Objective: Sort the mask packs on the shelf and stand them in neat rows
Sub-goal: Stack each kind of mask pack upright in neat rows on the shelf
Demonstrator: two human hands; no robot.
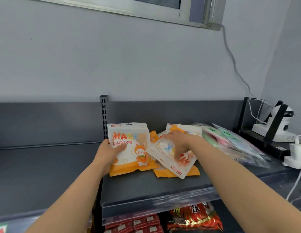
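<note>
Several white-and-orange mask packs lie on the dark grey shelf (146, 185). My left hand (109, 153) grips one upright pack (131, 147) by its left edge, thumb across the front under the word MASK. To its right a pile of the same packs lies flat and askew; the top one (170, 158) is upside down. My right hand (178, 142) rests on that pile, fingers spread and reaching down onto the top pack. Another orange pack (176, 174) pokes out beneath the pile.
Clear packs with green and pink masks (230, 140) lean in a fan at the right. Beyond them stand a black rack, a white camera (281, 121), a white plug and cables (296, 148). The shelf's left bay (45, 174) holds nothing. Red snack packs (193, 217) fill the shelf below.
</note>
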